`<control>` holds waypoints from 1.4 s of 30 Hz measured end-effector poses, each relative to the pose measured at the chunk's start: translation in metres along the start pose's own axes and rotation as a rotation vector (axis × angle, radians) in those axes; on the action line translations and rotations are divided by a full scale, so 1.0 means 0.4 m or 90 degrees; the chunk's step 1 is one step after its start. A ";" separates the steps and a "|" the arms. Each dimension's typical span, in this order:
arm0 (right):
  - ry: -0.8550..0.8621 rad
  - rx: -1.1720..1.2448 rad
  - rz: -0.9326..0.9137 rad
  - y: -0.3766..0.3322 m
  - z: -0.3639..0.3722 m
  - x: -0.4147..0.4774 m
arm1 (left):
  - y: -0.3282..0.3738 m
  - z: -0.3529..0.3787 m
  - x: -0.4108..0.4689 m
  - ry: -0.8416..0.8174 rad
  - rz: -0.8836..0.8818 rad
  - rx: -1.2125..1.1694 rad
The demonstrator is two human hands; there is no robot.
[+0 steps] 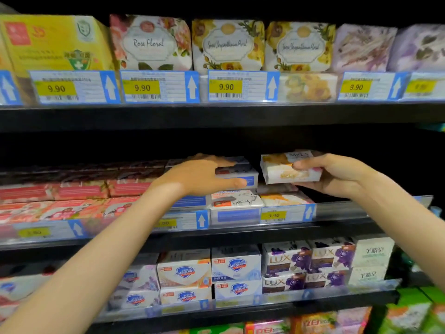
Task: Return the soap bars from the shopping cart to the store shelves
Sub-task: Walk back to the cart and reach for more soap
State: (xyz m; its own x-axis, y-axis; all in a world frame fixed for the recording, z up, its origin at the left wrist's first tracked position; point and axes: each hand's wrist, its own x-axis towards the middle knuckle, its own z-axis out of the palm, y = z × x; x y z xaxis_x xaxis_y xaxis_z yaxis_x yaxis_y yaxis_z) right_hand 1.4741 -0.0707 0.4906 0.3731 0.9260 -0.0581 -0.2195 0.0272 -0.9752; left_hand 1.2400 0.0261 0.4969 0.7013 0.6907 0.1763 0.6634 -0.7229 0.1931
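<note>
My right hand [334, 174] holds a white and orange soap bar [284, 171] in the air at the middle shelf [337, 226], just above a matching orange and white bar [285, 198] lying there. My left hand [202, 175] reaches in beside it, thumb under and fingers over a white and blue soap box [243, 175] stacked on the same shelf; whether it grips the box is unclear. The shopping cart is out of view.
Floral soap boxes [150, 43] fill the top shelf behind 9.90 price tags [142, 88]. Red soap packs [60, 198] lie left on the middle shelf. Safeguard boxes [236, 263] and Lux boxes [289, 259] stand below. The middle shelf right of my right hand is dark and bare.
</note>
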 end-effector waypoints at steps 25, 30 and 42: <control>-0.112 -0.416 0.100 0.033 -0.001 0.293 | 0.000 0.035 0.026 -0.049 -0.029 -0.026; -0.070 -0.520 0.039 0.037 -0.007 0.299 | 0.005 0.035 0.025 -0.041 -0.028 -0.016; -0.085 -0.641 0.010 0.036 0.007 0.257 | 0.000 0.038 0.029 -0.045 -0.029 -0.014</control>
State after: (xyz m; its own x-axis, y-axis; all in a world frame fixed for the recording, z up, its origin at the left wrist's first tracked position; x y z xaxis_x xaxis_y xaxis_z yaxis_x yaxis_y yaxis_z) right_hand 1.5066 0.0259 0.4711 0.2593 0.9598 -0.1078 0.6609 -0.2577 -0.7049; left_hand 1.2522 0.0337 0.4842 0.6876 0.7193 0.0987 0.6899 -0.6896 0.2202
